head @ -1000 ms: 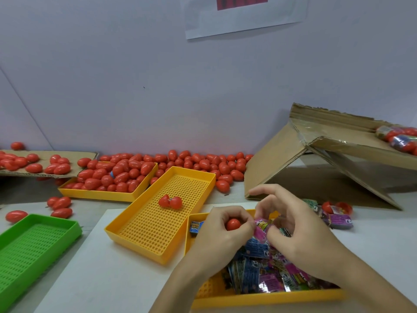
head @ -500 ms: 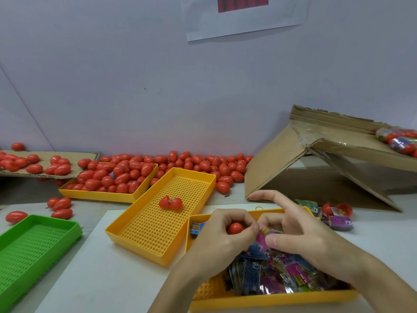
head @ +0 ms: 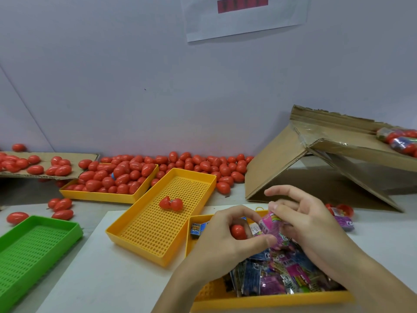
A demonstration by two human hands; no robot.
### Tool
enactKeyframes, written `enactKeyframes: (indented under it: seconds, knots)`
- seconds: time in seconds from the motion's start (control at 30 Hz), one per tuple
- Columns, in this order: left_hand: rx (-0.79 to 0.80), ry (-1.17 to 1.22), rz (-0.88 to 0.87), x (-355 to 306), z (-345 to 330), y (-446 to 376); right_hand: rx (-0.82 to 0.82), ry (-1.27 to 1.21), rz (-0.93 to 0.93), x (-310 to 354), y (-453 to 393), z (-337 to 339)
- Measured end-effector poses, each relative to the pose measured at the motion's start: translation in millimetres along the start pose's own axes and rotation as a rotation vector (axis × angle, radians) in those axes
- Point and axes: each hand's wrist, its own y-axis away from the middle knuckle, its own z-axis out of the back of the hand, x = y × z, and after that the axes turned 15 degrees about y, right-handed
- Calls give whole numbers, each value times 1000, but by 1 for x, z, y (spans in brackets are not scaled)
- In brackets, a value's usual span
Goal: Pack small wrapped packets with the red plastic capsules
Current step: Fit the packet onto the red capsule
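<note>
Left hand [head: 228, 240] curled round red capsule [head: 238, 231], above packet tray [head: 270, 300]. Right hand [head: 302, 224] pinching pink packet [head: 270, 224], just right of capsule, long axis slanting toward it.

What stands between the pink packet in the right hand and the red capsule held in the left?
Nothing visible. The right hand pinches the pink packet right beside the red capsule, which the left hand grips.

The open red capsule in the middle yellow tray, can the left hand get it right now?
Probably not yet. The left hand already grips a red capsule. The path to the open capsule in the middle yellow tray looks free, though.
</note>
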Motion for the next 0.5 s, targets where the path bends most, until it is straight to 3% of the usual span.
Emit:
enactKeyframes:
  seconds: [0.2,0.37,0.5]
  knots:
    - [-84,-11,-73,6,0,-3,15,-26,-23,-2,0,-5]
    - [-182,10,-152,7,-3,-3,134,-16,-34,-2,2,-7]
    - [-260,-30,-195,9,-4,-6,93,-33,-38,-2,2,-10]
